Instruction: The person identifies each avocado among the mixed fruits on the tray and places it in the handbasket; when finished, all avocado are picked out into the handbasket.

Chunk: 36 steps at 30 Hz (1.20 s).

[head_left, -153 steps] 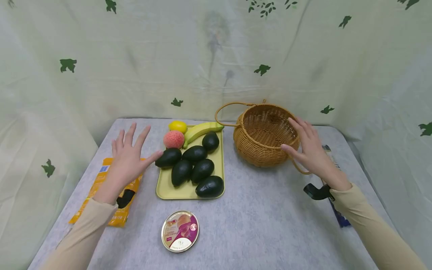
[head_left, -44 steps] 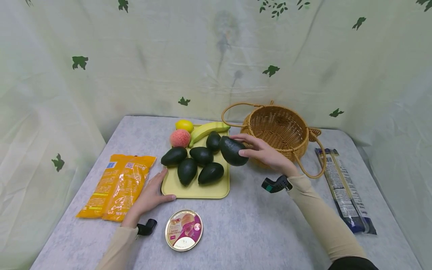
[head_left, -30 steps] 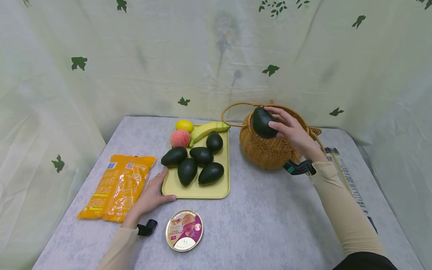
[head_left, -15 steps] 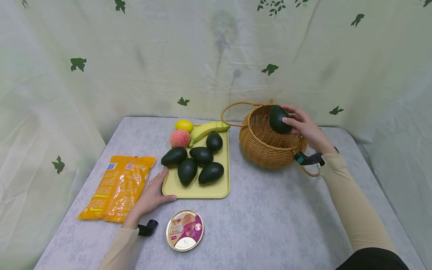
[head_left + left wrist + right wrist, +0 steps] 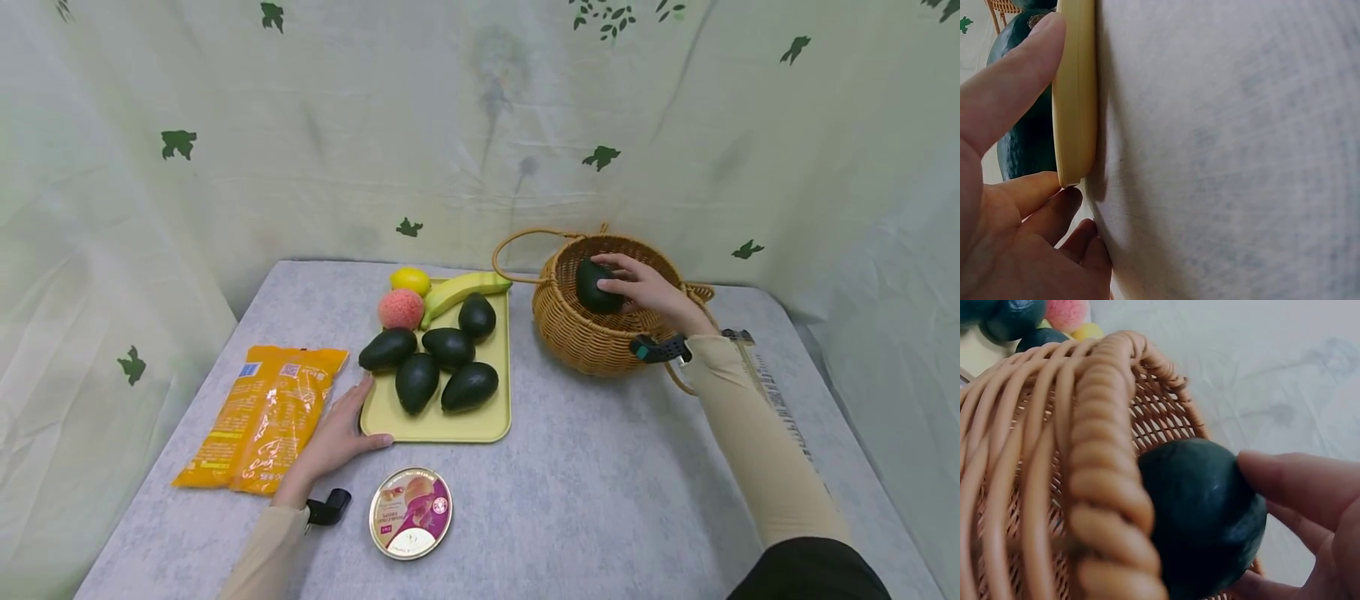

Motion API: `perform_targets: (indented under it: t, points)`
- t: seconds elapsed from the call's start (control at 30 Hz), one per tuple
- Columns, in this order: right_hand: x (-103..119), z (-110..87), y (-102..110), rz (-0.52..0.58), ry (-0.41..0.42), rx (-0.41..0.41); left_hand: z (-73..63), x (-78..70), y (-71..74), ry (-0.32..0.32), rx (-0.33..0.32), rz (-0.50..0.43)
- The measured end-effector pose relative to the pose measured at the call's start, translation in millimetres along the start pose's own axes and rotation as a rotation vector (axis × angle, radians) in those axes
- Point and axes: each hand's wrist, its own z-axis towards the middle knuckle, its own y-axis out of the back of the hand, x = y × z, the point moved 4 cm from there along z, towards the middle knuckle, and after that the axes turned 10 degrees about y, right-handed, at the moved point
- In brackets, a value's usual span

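My right hand (image 5: 641,290) grips a dark green avocado (image 5: 595,287) inside the mouth of the wicker basket (image 5: 573,337). In the right wrist view, thumb and fingers clasp the avocado (image 5: 1204,512) from one side, just behind the braided rim (image 5: 1107,462). My left hand (image 5: 337,433) rests at the near left corner of the yellow tray (image 5: 375,429), fingers along its side and thumb by its front edge. In the left wrist view, the fingertips touch the tray's corner (image 5: 1075,125). Several more avocados (image 5: 417,382) lie on the tray.
A banana (image 5: 461,292), a lemon (image 5: 410,280) and a pink fruit (image 5: 401,309) lie at the tray's far end. An orange packet (image 5: 266,417) lies left, a round tin (image 5: 410,513) in front. A long packet (image 5: 765,375) is partly behind the right arm.
My right hand has lifted an avocado from the tray, carried it right over the basket and lowered it into the opening. My left hand has come to the tray's corner and stayed there.
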Motion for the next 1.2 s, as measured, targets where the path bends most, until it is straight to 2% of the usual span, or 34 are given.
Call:
perform_targets:
  t: [0.17, 0.33, 0.5, 0.63, 0.77, 0.97, 1.2]
  points:
    - [-1, 5.3, -9, -0.001, -0.007, 0.041, -0.3, 1.7, -1.4, 0.015, 0.005, -0.001]
    - [-2, 5.8, -13, 0.024, -0.008, 0.042, -0.2, 2.3, -1.9, 0.019, 0.007, 0.001]
    - [2, 1.1, -13, -0.011, -0.016, 0.007, -0.1, 3.2, -2.0, 0.024, 0.009, 0.000]
    - [10, -7.4, -13, -0.018, 0.008, -0.058, -0.1, 4.1, -2.3, 0.028, 0.009, 0.003]
    - [18, -17.8, -17, 0.074, 0.069, -0.113, -0.5, 3.7, -2.1, 0.029, 0.007, 0.002]
    - [31, -30.7, -31, 0.214, 0.214, -0.143, -1.1, 1.8, -0.7, 0.028, 0.005, 0.001]
    - [43, -35.7, -55, 0.270, 0.294, -0.108, -1.0, 1.7, -0.4, 0.027, 0.004, -0.003]
